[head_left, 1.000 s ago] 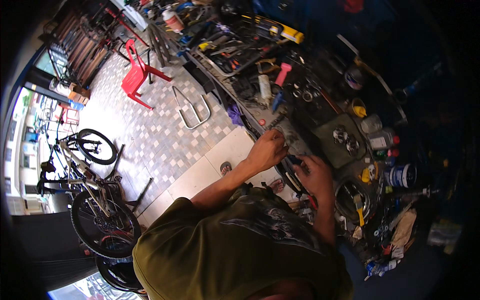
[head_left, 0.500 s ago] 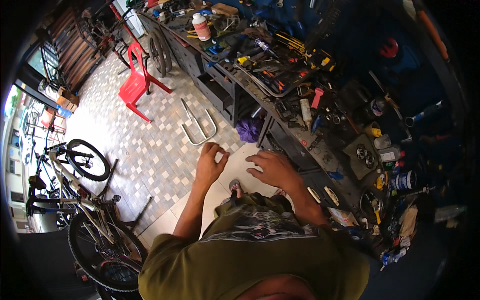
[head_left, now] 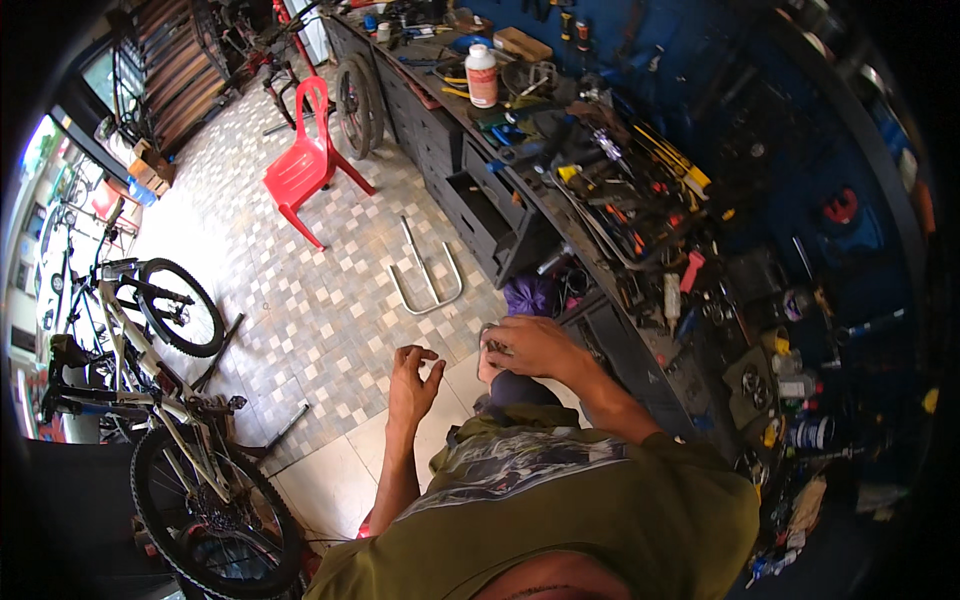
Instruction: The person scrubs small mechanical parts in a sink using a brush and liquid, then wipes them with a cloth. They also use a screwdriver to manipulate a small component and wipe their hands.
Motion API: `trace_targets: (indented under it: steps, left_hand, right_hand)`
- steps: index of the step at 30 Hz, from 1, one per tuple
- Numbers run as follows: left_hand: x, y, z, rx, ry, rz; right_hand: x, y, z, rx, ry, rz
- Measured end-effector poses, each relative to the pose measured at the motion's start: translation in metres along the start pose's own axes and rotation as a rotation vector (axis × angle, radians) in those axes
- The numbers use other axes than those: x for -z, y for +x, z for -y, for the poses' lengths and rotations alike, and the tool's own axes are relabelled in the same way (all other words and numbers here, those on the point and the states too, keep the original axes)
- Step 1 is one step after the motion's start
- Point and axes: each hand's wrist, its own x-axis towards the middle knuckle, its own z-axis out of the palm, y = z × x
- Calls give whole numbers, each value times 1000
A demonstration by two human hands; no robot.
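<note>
Left hand [head_left: 410,385] and right hand [head_left: 535,345], now off the worktop [head_left: 690,380] at right, hover apart at centre, so work there pauses; left looks bare, right can't be told. Bent metal tube [head_left: 422,262] lies just above, on the floor [head_left: 330,355].

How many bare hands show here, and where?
2: the bare left hand, below the bent silver metal tube frame in the picture, and the bare right hand, below the crumpled purple bag. No others show, though some fingers are partly hidden.
</note>
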Motion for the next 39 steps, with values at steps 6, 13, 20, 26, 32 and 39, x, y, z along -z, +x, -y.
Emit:
trace_targets:
  steps: [6,13,20,26,32,39]
  left_hand:
    - [18,75,22,45,70,22]
    - [59,220,-1,-94,238,11]
    - [57,305,-12,-87,113,31]
    - [50,334,19,-185,127,209]
    - [82,390,52,-325,134,396]
    - [108,457,84,-472,152,526]
  right_hand:
    - [18,103,-22,77,-21,133]
    - [73,222,-59,153,-60,78]
    - [96,289,-85,125,-113,39]
    - [71,290,-100,-19,-55,-41]
    - [59,270,-67,-385,-35,-63]
    - [14,266,10,-722,88,-224]
